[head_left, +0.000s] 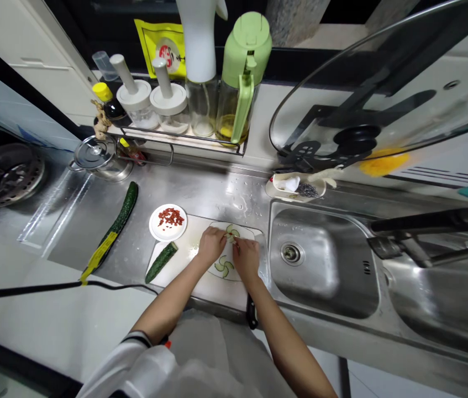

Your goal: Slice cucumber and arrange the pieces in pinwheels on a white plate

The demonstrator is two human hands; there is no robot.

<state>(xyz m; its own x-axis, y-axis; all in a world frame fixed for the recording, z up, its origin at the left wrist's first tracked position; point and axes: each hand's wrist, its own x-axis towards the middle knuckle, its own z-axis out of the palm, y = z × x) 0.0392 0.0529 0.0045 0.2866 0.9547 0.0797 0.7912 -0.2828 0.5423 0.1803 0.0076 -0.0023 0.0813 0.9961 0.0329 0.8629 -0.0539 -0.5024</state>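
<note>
On the stainless-steel table (200,190), along its near edge and just left of a sink basin (320,276): white cutting board (188,279), with an oval plate (237,275) on its right half. Near the board's far right corner, left hand (214,243) and right hand (247,257) with fingertips meeting, spread narrow, at a small pale piece (231,238); impossible to tell whether gripped or merely touched. On the plate, cucumber slices in two groups: lower slices (224,267) in a pinwheel between the forearms, upper slices (232,228) just beyond the fingertips. Along the board's left edge, cut cucumber (161,262), lying aslant, pale cut end toward the far right. At the board's far left corner, round white plate (154,223) with chopped red pieces (171,216). At the board's near right corner, black knife handle (251,312), close to the right forearm. Toward the table's left end, well apart from the board, whole cucumber (126,209) with yellow tape (101,254) around its nearer part. Behind, by the table's far edge, lidded steel pot (111,166) and, right of it, small sauce bottle (134,152).
</note>
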